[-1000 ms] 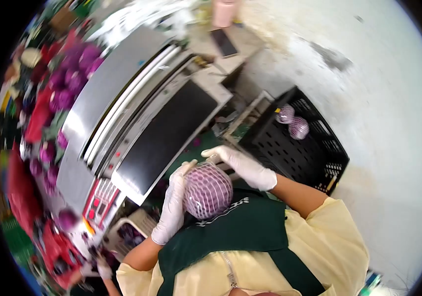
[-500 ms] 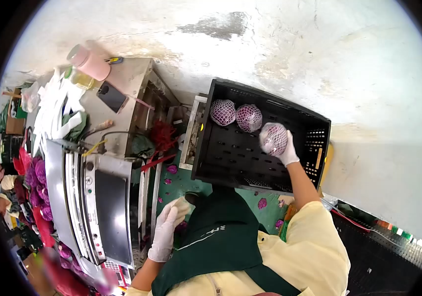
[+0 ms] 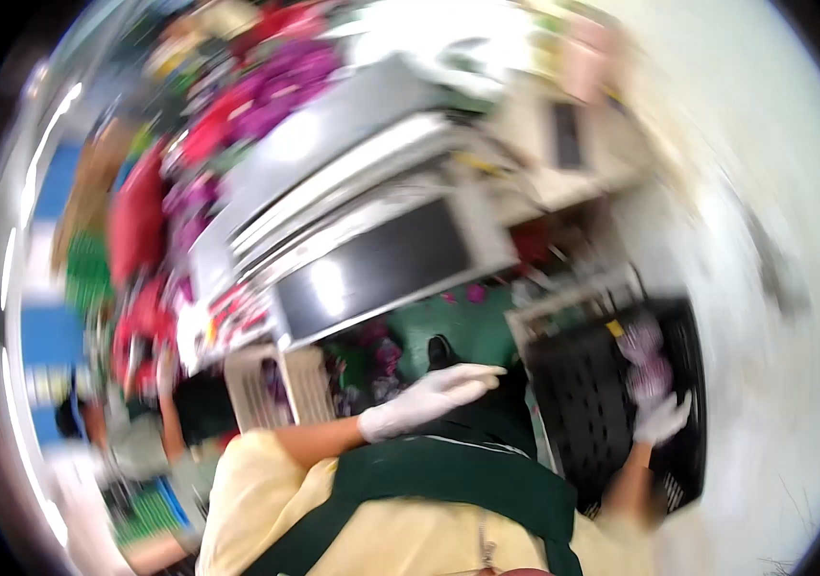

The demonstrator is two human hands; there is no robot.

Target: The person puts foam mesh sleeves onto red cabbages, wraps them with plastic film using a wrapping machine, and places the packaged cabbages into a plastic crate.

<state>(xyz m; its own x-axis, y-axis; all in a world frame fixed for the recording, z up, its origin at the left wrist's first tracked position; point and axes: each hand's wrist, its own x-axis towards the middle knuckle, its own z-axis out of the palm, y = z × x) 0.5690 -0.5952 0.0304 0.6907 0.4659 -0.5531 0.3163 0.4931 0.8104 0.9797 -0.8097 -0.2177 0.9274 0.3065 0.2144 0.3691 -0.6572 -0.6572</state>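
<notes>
The view is blurred by motion. My left hand [image 3: 432,396], in a white glove, hangs in front of my dark green apron [image 3: 439,470], its fingers stretched out with nothing in them. Over at the right, my right hand [image 3: 662,420], gloved too, is inside the black crate [image 3: 578,394]. Its fingers are spread beside the netted purple-and-white balls [image 3: 648,365], lined up along the crate's far side. Whether the fingertips touch the nearest ball is not clear.
The machine with a dark plate [image 3: 376,269] stands ahead. Behind it are a phone [image 3: 567,136] and a pink bottle [image 3: 587,60]. A beige basket [image 3: 309,384] is beside my left arm. A co-worker [image 3: 136,446] is at the lower left.
The view has swung left. My right hand has let go of the netted ball in the crate, and its fingers are now apart. My left hand has stretched out across my front.
</notes>
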